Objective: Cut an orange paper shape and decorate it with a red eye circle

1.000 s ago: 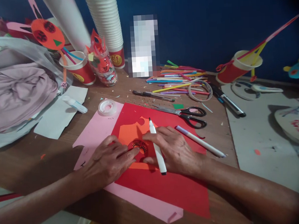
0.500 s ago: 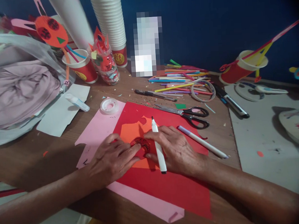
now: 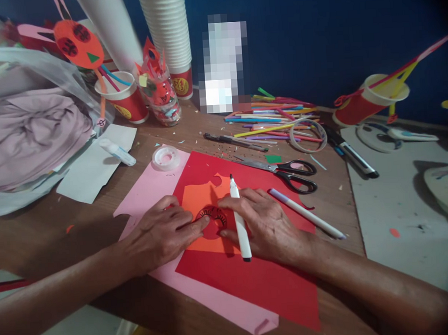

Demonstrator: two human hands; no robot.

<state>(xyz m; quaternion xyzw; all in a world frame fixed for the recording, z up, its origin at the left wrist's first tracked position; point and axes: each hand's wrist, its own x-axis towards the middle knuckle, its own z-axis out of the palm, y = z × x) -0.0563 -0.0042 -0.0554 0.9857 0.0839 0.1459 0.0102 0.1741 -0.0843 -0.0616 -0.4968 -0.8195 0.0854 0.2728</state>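
Observation:
A small red paper cutout [image 3: 213, 232] with black lash-like strokes along its upper edge lies on an orange paper sheet [image 3: 195, 199]. My left hand [image 3: 163, 234] rests from the left, its index finger stretched out with the tip on the cutout; its other fingers are partly bent and its thumb is hidden. A white marker [image 3: 242, 227], uncapped with its black tip pointing away from me, stays tucked in my right hand [image 3: 268, 220]. The thumb and index finger of that hand reach to the cutout's right edge. Beneath lies a red sheet [image 3: 254, 282].
Pink paper [image 3: 217, 302] lies under the red sheet. Black-handled scissors [image 3: 285, 170], a lilac-ended marker [image 3: 306, 213] and a tape roll [image 3: 166, 158] surround the papers. Farther back are coloured straws [image 3: 270, 119], a red cup [image 3: 127, 102] and a glue stick [image 3: 117, 151].
My left index finger still touches the cutout while the left hand has shifted slightly, its thumb now out of sight. The whole view has drifted slightly; the right hand keeps the marker.

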